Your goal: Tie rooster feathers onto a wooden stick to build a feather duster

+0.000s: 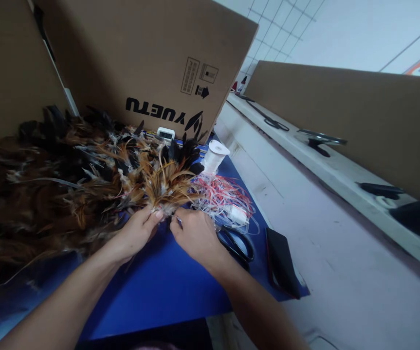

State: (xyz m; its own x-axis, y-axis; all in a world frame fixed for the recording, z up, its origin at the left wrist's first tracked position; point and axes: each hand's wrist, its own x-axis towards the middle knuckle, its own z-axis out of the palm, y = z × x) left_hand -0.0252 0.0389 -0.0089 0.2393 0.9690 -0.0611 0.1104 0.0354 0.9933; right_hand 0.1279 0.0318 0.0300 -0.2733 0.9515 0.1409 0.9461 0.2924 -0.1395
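My left hand [141,231] is closed around the base of a bunch of feathers [168,180], thumb and fingers pinched on the pale quill ends. The bunch fans away from me, golden brown with dark tips. Just to its right, my right hand [195,233] is closed close to the same quill ends, its thumb against the curled fingers; whatever it pinches is too small to make out. A large heap of brown and black feathers [49,194] spreads over the table to the left. Beside my right wrist lie black-handled scissors [237,245].
On the blue table [151,291] are a white spool [215,154], a tangle of red and white strips [224,192], a small white digital display [166,134] and a black phone-like case [282,260]. Cardboard boxes [122,58] stand behind. A white ledge [326,184] runs along the right.
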